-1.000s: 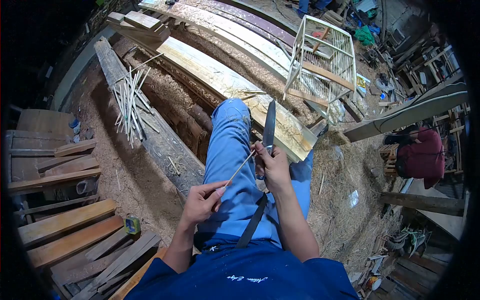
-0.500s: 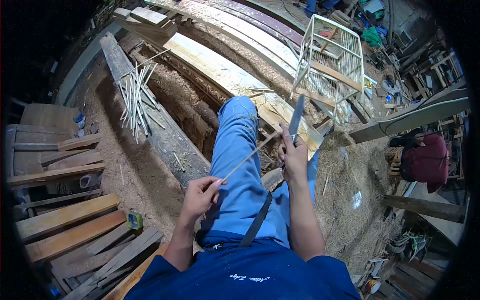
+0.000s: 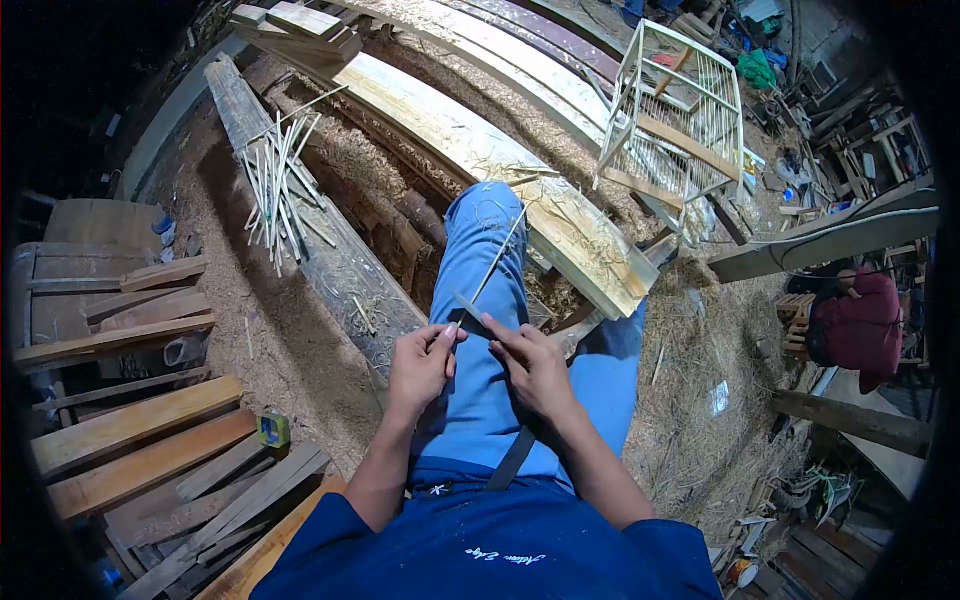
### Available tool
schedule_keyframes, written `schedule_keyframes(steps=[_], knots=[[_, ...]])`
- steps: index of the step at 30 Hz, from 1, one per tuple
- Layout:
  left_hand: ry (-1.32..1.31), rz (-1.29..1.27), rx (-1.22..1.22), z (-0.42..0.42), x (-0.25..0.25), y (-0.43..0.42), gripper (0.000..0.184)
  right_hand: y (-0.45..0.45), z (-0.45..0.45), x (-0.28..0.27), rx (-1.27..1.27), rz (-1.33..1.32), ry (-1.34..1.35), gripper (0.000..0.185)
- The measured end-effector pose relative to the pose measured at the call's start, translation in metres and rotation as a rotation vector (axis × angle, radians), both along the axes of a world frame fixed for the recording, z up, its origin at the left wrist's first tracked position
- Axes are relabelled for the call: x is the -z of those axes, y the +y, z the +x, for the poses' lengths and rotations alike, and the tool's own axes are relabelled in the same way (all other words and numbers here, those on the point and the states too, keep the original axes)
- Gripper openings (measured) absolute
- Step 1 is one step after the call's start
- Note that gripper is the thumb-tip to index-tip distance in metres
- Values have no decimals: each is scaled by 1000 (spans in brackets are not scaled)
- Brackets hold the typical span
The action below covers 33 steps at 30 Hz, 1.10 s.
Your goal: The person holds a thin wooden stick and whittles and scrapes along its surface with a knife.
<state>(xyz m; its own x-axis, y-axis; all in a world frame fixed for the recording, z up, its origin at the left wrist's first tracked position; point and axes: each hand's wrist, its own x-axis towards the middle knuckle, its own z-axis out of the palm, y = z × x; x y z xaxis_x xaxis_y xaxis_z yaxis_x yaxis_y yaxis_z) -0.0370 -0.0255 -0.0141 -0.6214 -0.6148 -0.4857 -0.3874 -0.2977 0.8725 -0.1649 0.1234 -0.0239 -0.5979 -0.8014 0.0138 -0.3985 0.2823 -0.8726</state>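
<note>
My left hand [image 3: 420,370] is closed, its thumb and fingers pinching the lower end of a thin bamboo stick [image 3: 501,254]. From there the stick slants up over my blue-trousered knee. Close beside it, my right hand [image 3: 532,366] grips a knife [image 3: 468,305], with the blade pointing up and left across the stick near the left fingers. Most of the knife's handle is hidden in the hand. A pile of similar pale sticks [image 3: 275,195] lies on a weathered plank [image 3: 350,265] to the left.
A shaving-strewn wooden beam [image 3: 580,225] lies beyond my knee, with a slatted cage-like frame [image 3: 690,130] behind it. Boards [image 3: 150,425] and a tape measure [image 3: 272,430] are at left. A person in a maroon shirt [image 3: 858,325] sits at right.
My right hand has moved left and down, bringing the knife from upright beside the beam to the stick near my left hand. The stick now points more steeply upward.
</note>
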Motion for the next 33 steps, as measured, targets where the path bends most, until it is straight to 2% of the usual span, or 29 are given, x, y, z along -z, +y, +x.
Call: schedule_keyframes(steps=[14,27,33], knots=[[-13,-93,-8,-3,6,4,28,-3,10,0,32,57,114,42],[-3,-152,-53,33,4,21,27,-7,19,12,106,126,244,45],[-16,-69,-68,56,-8,29,27,-8,20,7,132,161,298,43]])
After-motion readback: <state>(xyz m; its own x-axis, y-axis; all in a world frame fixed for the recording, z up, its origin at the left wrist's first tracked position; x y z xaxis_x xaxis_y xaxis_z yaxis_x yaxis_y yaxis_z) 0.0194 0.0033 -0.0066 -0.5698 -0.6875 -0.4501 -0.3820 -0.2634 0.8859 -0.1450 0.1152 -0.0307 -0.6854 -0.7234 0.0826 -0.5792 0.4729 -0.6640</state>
